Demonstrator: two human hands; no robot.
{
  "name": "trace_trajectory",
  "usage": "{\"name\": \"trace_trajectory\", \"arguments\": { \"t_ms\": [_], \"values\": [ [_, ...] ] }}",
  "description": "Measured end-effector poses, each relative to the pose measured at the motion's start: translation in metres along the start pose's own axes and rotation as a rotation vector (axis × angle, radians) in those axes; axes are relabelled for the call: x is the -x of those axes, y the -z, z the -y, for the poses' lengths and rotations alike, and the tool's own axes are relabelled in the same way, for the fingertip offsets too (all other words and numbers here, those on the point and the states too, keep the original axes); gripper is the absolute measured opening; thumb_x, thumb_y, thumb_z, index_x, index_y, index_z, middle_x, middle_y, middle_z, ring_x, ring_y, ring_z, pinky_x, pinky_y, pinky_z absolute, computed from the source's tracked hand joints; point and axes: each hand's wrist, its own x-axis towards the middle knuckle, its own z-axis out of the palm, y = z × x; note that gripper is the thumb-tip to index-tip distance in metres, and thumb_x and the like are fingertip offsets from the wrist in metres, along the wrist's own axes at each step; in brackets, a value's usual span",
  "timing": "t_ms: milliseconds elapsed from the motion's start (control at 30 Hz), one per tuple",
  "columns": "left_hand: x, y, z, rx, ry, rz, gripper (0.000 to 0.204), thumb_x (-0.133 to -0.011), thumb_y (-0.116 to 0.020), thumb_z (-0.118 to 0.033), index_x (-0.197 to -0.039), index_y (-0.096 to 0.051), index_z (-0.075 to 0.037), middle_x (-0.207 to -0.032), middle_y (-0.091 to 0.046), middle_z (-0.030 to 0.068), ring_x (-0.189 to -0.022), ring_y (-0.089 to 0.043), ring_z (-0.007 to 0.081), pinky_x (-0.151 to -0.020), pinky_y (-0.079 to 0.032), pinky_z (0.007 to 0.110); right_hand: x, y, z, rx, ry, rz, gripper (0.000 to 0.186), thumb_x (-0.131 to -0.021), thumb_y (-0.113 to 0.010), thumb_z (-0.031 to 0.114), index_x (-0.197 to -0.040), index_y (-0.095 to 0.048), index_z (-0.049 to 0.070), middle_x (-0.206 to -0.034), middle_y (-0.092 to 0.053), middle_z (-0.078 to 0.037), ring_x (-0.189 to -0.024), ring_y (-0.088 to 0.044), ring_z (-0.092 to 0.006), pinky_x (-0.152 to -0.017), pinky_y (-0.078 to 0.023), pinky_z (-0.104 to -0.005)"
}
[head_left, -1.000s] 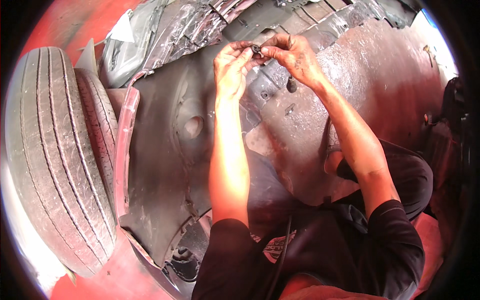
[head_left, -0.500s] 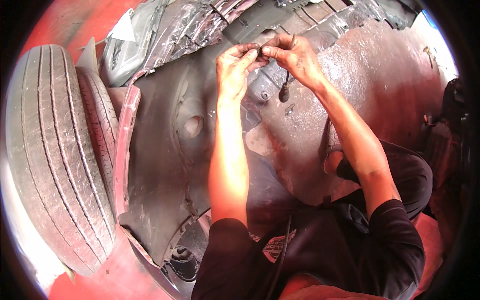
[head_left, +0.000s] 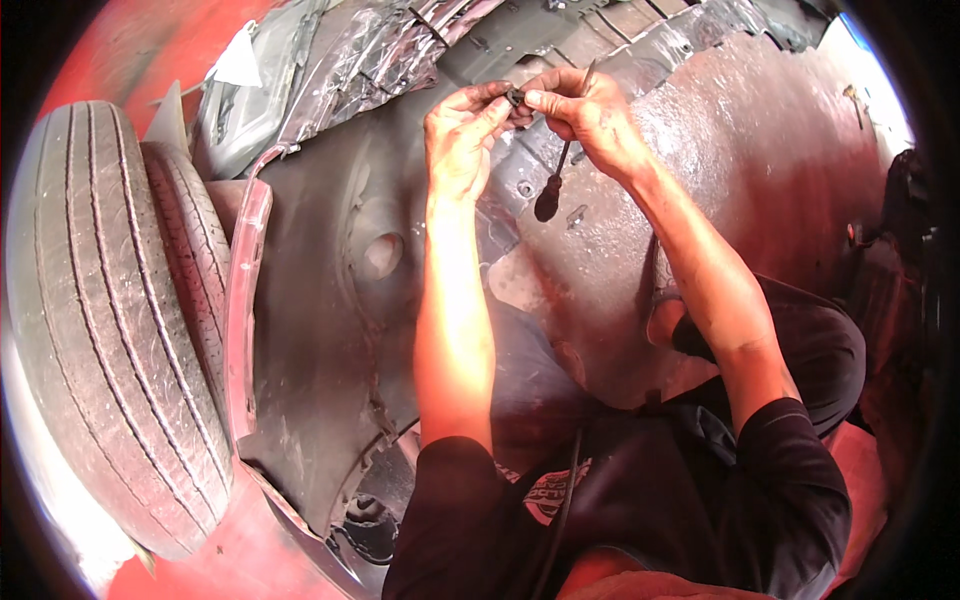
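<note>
Dusty wheel-arch liner (head_left: 330,330) — both hands (head_left: 462,135) pinch small clip (head_left: 515,97) — screwdriver (head_left: 553,185) dangling

Looks like a car repair workshop to me. I see a worn tyre (head_left: 95,330) with a second tyre (head_left: 190,270) leaning just beside it at the left, both on a red floor (head_left: 110,60). A big grimy black wheel-arch liner (head_left: 330,300) fills the middle, off the car, with a red bumper edge (head_left: 243,300) along its left side. Crumpled grey plastic panels (head_left: 350,50) lie at the top. Everything is dusty and greasy. I can't make out walls or benches.
</note>
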Motion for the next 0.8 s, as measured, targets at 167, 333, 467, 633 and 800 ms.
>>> {"name": "trace_trajectory", "arguments": {
  "t_ms": [167, 333, 467, 633, 800],
  "values": [
    [-0.003, -0.002, -0.001, 0.045, -0.014, -0.008, 0.019, -0.094, -0.063, 0.000, -0.109, -0.062, 0.011, -0.098, -0.071, 0.0181, -0.081, -0.071, 0.0251, -0.077, -0.060, 0.036, 0.005, -0.005, 0.007, 0.089, 0.099, -0.018, 0.024, -0.089, -0.070, 0.020, -0.098, -0.072, -0.002, -0.081, -0.071, -0.005, -0.067, -0.057, -0.0076, -0.061, -0.045, -0.0234],
    [-0.004, -0.001, -0.004, 0.009, 0.006, 0.025, 0.020, -0.094, -0.065, -0.004, -0.110, -0.064, 0.007, -0.101, -0.070, 0.0177, -0.090, -0.070, 0.0262, -0.087, -0.059, 0.046, 0.002, -0.003, 0.002, 0.216, 0.243, -0.039, 0.025, -0.089, -0.068, 0.019, -0.100, -0.072, -0.003, -0.079, -0.072, -0.006, -0.072, -0.062, -0.0113, -0.068, -0.050, -0.0287],
    [-0.001, -0.004, -0.005, -0.034, -0.001, 0.014, 0.020, -0.093, -0.065, -0.003, -0.108, -0.063, 0.011, -0.100, -0.070, 0.0195, -0.089, -0.071, 0.0277, -0.084, -0.061, 0.044, 0.007, -0.001, 0.011, 0.363, 0.204, -0.030, 0.023, -0.089, -0.070, 0.020, -0.098, -0.072, -0.001, -0.078, -0.071, -0.007, -0.073, -0.063, -0.0103, -0.068, -0.050, -0.0287],
    [0.002, -0.007, -0.006, -0.057, -0.009, -0.003, 0.019, -0.092, -0.067, -0.002, -0.104, -0.065, 0.013, -0.098, -0.070, 0.0196, -0.082, -0.072, 0.0264, -0.077, -0.062, 0.037, 0.006, 0.001, 0.011, 0.169, 0.116, 0.042, 0.019, -0.088, -0.073, 0.017, -0.095, -0.072, 0.000, -0.079, -0.071, -0.005, -0.074, -0.063, -0.0105, -0.067, -0.049, -0.0281],
    [0.004, -0.011, -0.006, -0.094, 0.020, 0.026, 0.018, -0.092, -0.066, -0.001, -0.103, -0.065, 0.012, -0.097, -0.070, 0.0204, -0.082, -0.072, 0.0276, -0.077, -0.062, 0.040, 0.006, 0.011, -0.002, -0.006, -0.012, 0.066, 0.021, -0.088, -0.074, 0.017, -0.101, -0.067, 0.002, -0.078, -0.069, -0.003, -0.063, -0.054, -0.0043, -0.054, -0.039, -0.0210]
  ]
}}
